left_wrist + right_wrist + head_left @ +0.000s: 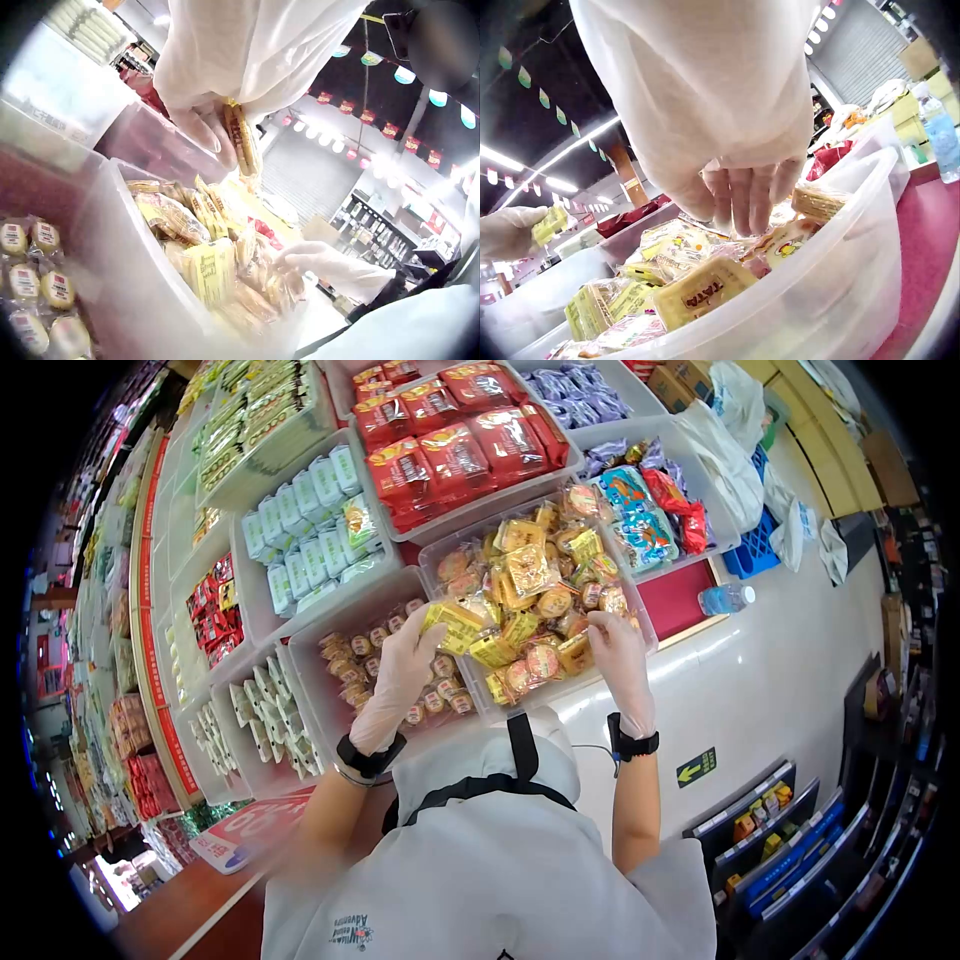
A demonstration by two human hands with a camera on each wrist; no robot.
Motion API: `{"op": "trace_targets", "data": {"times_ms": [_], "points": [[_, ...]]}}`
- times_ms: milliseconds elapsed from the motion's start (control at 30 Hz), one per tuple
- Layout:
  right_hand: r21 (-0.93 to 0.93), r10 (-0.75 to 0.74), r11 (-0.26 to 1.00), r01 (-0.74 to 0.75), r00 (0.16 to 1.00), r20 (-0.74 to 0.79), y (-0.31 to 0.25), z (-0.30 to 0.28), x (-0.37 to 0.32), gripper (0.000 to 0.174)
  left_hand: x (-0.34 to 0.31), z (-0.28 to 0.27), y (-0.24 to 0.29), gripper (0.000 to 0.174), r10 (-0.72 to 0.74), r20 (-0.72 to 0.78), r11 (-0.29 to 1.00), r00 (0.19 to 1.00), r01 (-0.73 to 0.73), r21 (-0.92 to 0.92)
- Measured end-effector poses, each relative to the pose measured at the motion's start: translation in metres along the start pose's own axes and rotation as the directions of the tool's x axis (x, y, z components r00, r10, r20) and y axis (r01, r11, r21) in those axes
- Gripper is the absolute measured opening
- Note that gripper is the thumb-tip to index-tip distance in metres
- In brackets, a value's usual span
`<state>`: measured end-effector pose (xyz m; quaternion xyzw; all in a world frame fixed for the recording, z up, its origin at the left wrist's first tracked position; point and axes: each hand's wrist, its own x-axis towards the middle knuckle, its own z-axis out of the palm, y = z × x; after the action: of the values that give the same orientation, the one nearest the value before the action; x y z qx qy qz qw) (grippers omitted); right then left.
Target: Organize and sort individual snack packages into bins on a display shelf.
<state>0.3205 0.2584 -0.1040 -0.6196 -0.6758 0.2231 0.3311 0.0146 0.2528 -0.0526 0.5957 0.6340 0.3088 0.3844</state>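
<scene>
My gloved left hand [402, 668] pinches a yellow-wrapped biscuit packet [452, 624] above the left side of a translucent plastic bin [840, 270]. In the left wrist view, that packet [243, 144] hangs edge-on from the fingertips. The bin is heaped with individually wrapped biscuits [530, 570], some yellow, some round. At its right side, my gloved right hand [622, 665] reaches down with its fingers fairly straight. The right wrist view shows the right fingers [739, 199] right at the packets, beside one marked TATA [705, 292].
Left of this bin stands another with small round wrapped cakes [430, 705]. Behind are red bags [470, 440] in a bin, and a bin of blue and red packets [640, 520]. A water bottle [725, 598] lies to the right. Shelf racks [780, 840] stand lower right.
</scene>
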Motion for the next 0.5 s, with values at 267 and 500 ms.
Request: {"op": "trace_targets", "data": {"times_ms": [267,500], "points": [[0.078,-0.122,0.989,0.128,0.99,-0.076,-0.025,0.001,-0.004,0.013,-0.041,-0.02,0.025,0.029,-0.071,0.099,0.982,0.993,0.087,-0.165],[0.568,-0.062,0.774,-0.281,0.859,0.509,-0.114,-0.006,-0.012,0.043,-0.074,-0.026,0.037,0.036,0.485,0.04,0.874,0.873,-0.484,-0.032]]}}
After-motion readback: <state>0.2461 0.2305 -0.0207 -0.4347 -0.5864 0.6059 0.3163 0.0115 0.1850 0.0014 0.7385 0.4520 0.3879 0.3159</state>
